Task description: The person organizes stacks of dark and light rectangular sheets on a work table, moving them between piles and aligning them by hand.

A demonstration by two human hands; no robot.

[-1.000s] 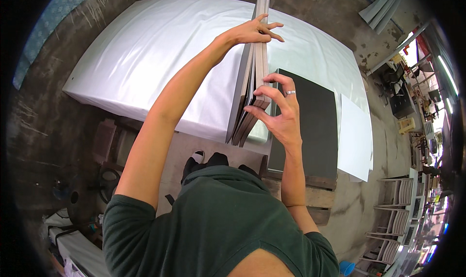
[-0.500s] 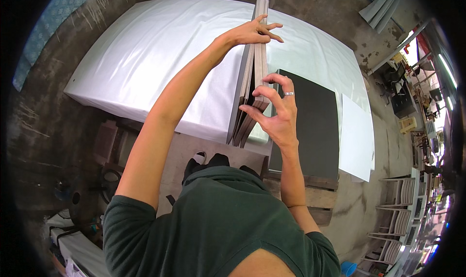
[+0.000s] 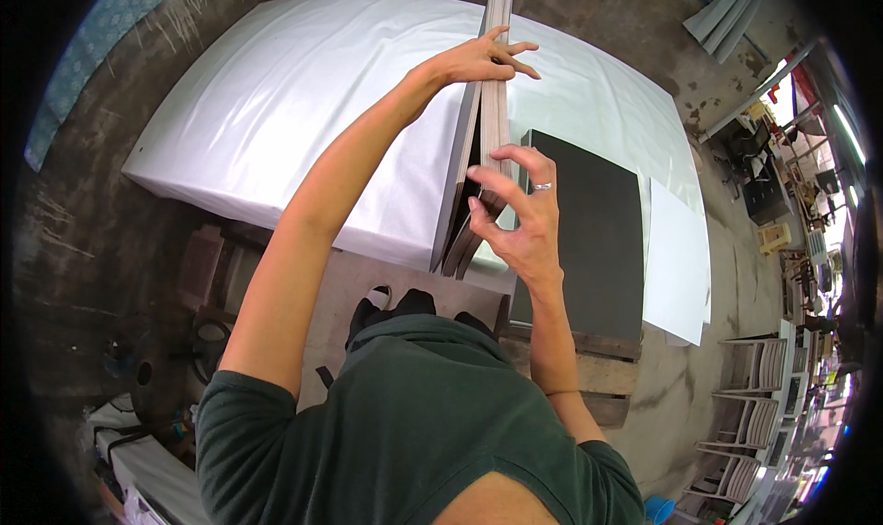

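The boards (image 3: pixel 494 120) stand on edge across the white-covered counter (image 3: pixel 303 92), ends toward the person (image 3: pixel 414 415), whose arms reach out either side of them. The left hand (image 3: pixel 471 62) lies over their top edges toward the far end, fingers spread; from here I can't tell whether it grips. My guess is that it steadies the boards, since narrow edges would tip easily.

The right hand (image 3: pixel 536 226) is at the near end, thumb and fingers bowed wide apart around the upper corner, fingertips by the dark gap between the boards. The gap opens toward the person and narrows under the left hand, so the far end seems to act as a hinge. How hard the right hand presses, I can't say.

Just right of the boards a black panel (image 3: pixel 589 235) lies flat, probably out of the way of the upright ones, with a white sheet (image 3: pixel 673 263) beyond it.
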